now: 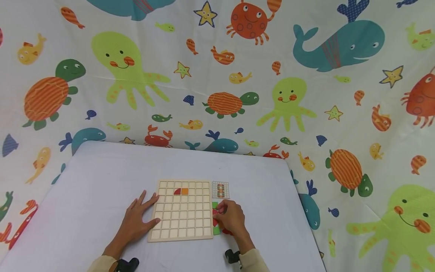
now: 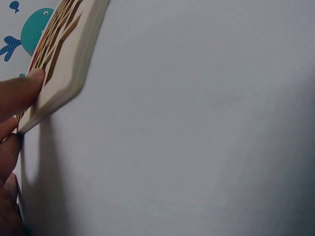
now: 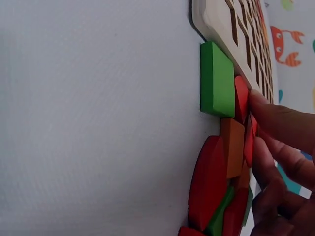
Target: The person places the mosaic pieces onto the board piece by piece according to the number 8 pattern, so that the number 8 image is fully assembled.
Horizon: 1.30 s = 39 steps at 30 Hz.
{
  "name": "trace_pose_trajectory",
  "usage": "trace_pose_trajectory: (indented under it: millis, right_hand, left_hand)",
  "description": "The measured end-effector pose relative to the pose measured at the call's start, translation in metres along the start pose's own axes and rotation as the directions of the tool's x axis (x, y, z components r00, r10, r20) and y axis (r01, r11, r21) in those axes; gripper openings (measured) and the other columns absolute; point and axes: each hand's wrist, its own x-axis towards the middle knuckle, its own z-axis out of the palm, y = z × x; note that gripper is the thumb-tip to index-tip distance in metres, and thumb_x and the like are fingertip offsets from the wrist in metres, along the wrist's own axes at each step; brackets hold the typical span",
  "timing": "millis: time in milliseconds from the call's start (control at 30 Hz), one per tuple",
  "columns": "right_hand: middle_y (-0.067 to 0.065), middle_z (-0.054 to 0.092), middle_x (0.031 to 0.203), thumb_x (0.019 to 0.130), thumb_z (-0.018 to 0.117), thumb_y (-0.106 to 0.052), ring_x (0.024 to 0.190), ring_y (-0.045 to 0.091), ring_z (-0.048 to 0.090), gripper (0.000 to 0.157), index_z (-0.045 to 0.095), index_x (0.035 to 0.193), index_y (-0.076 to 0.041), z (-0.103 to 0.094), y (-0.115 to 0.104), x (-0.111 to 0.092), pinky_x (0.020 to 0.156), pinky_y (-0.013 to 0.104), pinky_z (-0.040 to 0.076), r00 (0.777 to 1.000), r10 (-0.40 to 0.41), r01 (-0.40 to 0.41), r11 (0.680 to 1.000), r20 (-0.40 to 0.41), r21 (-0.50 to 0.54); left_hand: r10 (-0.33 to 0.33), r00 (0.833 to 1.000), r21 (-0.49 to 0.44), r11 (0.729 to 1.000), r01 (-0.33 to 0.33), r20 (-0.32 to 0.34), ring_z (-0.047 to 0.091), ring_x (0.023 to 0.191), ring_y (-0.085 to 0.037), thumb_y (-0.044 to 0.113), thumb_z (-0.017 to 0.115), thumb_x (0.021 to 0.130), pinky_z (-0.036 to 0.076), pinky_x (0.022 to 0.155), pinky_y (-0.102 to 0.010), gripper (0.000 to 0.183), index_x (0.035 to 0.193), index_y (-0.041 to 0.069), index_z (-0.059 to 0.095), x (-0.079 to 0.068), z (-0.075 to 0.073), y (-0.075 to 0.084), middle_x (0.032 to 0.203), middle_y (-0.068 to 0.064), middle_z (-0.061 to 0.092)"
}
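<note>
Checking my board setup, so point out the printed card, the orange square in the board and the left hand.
Printed card (image 1: 221, 190): head view, printed middle.
Orange square (image 1: 185, 191): head view, top face.
Left hand (image 1: 137, 219): head view, its back.

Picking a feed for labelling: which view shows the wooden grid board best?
Head: the wooden grid board shows nearly whole, cells clear. Left wrist has only a foreshortened part, upper left; right wrist likewise, upper right.

The left grip (image 2: 9, 153) touches a wooden board (image 2: 67, 69).
</note>
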Motion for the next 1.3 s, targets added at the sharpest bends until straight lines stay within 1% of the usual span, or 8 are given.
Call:
trace_pose_trajectory:
  millis: [333,433,567,667,800,933,1033,1300]
  right_hand:
    - [-0.004,0.063,0.076,0.079,0.093,-0.016,0.073,0.015,0.057,0.027,0.068,0.084,-0.018,-0.005,-0.002,-0.002,0.063,0.03,0.042,0.998,-0.008,0.008,1.0,0.068,0.001]
    - [-0.004,0.064,0.08,0.082,0.091,-0.016,0.073,0.015,0.057,0.024,0.069,0.09,-0.021,-0.007,0.0,-0.002,0.061,0.03,0.043,0.996,-0.032,0.028,0.999,0.086,0.04]
    - [-0.002,0.063,0.086,0.09,0.085,-0.015,0.07,0.014,0.057,0.018,0.073,0.099,-0.024,-0.009,0.0,-0.001,0.056,0.027,0.046,0.988,-0.117,0.107,0.989,0.097,0.101]
    - [-0.002,0.064,0.087,0.093,0.082,-0.016,0.066,0.013,0.056,0.013,0.074,0.101,-0.023,-0.01,-0.004,-0.001,0.052,0.025,0.048,0.982,-0.164,0.149,0.979,0.095,0.142]
    - [-0.003,0.067,0.083,0.095,0.081,-0.021,0.063,0.012,0.056,0.009,0.073,0.1,-0.022,-0.01,-0.011,-0.001,0.049,0.024,0.047,0.981,-0.18,0.164,0.967,0.07,0.196]
    - [-0.004,0.07,0.081,0.094,0.083,-0.025,0.069,0.012,0.057,0.014,0.071,0.098,-0.02,-0.008,-0.019,0.001,0.055,0.023,0.046,0.98,-0.191,0.174,0.956,0.048,0.235]
    - [-0.004,0.069,0.083,0.092,0.085,-0.027,0.071,0.013,0.056,0.018,0.07,0.096,-0.019,-0.005,-0.025,0.003,0.057,0.024,0.044,0.983,-0.178,0.163,0.953,0.04,0.255]
    - [-0.001,0.07,0.09,0.092,0.085,-0.023,0.072,0.014,0.055,0.014,0.074,0.097,-0.017,0.003,-0.04,0.011,0.059,0.024,0.047,0.988,-0.154,0.144,0.938,0.005,0.315]
  left_hand:
    - [-0.016,1.0,0.002,1.0,0.016,0.023,0.032,0.155,-0.053,0.041,0.086,0.083,0.024,0.123,-0.071,0.083,0.154,0.009,0.056,0.0,-0.001,0.001,0.161,-0.021,0.051]
    - [-0.022,0.999,-0.001,1.0,0.022,0.031,0.031,0.156,-0.054,0.042,0.086,0.083,0.023,0.123,-0.072,0.084,0.154,0.009,0.056,0.0,-0.001,0.001,0.162,-0.022,0.05]
    - [-0.022,0.999,0.0,1.0,0.022,0.026,0.031,0.156,-0.053,0.042,0.086,0.083,0.023,0.123,-0.071,0.084,0.154,0.01,0.055,-0.001,-0.001,0.001,0.162,-0.021,0.051]
    - [-0.014,1.0,0.006,1.0,0.013,0.013,0.032,0.155,-0.053,0.042,0.086,0.083,0.024,0.122,-0.071,0.084,0.154,0.009,0.056,-0.001,0.0,0.001,0.161,-0.022,0.051]
    - [-0.001,1.0,0.005,1.0,0.001,0.002,0.033,0.155,-0.054,0.041,0.086,0.083,0.025,0.122,-0.071,0.083,0.153,0.009,0.056,-0.001,0.001,0.001,0.16,-0.022,0.053]
    - [-0.005,1.0,0.002,1.0,0.005,0.001,0.032,0.155,-0.054,0.041,0.086,0.082,0.025,0.122,-0.071,0.084,0.153,0.009,0.056,-0.002,0.002,0.001,0.16,-0.023,0.052]
    - [-0.011,1.0,-0.001,1.0,0.011,0.002,0.033,0.154,-0.054,0.041,0.086,0.082,0.025,0.121,-0.071,0.083,0.153,0.009,0.057,-0.003,0.002,0.001,0.16,-0.023,0.051]
    - [-0.001,1.0,-0.004,1.0,0.001,-0.005,0.033,0.155,-0.053,0.041,0.086,0.082,0.025,0.122,-0.071,0.082,0.153,0.008,0.057,-0.002,0.0,0.003,0.159,-0.02,0.054]
